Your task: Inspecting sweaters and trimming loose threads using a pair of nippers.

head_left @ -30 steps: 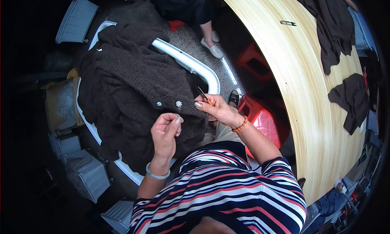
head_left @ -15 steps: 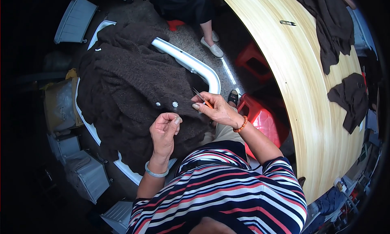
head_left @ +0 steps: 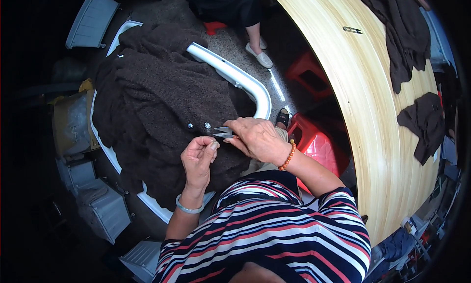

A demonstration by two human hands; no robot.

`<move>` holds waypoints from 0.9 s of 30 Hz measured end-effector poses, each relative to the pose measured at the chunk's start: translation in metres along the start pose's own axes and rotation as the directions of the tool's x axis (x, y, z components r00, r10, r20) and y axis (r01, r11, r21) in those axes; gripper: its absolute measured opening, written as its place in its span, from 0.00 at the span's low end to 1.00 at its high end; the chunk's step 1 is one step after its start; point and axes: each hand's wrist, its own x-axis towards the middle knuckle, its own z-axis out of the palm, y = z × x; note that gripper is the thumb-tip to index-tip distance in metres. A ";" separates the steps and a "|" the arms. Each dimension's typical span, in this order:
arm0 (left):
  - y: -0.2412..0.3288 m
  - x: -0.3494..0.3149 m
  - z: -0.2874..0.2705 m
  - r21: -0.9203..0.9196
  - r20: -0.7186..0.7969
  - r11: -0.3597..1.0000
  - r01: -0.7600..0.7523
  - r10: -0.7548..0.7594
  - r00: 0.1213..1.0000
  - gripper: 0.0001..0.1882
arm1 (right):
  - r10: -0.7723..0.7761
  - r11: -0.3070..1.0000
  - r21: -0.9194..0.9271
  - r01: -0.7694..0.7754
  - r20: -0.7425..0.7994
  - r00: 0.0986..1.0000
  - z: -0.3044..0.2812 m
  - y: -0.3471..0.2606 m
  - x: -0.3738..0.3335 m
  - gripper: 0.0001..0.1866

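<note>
My right hand grips a small pair of scissors, its orange handle mostly hidden in my palm. The parted metal blades point left, close to the fingertips of my left hand. That hand is pinched, thumb against fingers; whatever it holds is too fine to make out. Under both hands spreads a large heap of dark brown fleecy fabric. Two shiny round buttons sit on the fabric just beyond my left fingertips.
A white curved tube runs along the fabric's right side. Red plastic stools stand beside a wooden table bearing thread snips and brown cloth pieces. Grey bins and a cardboard box are left. Another person's feet show ahead.
My right hand has moved left and turned, bringing the scissors to my left fingertips. The blades now stand apart, where before they looked closed. The left hand has stayed in place.
</note>
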 end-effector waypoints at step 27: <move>-0.004 -0.001 0.003 0.089 0.026 0.993 -0.081 0.079 0.997 0.03 | -0.033 0.999 -0.008 0.034 0.090 0.995 0.008 0.002 0.021 0.12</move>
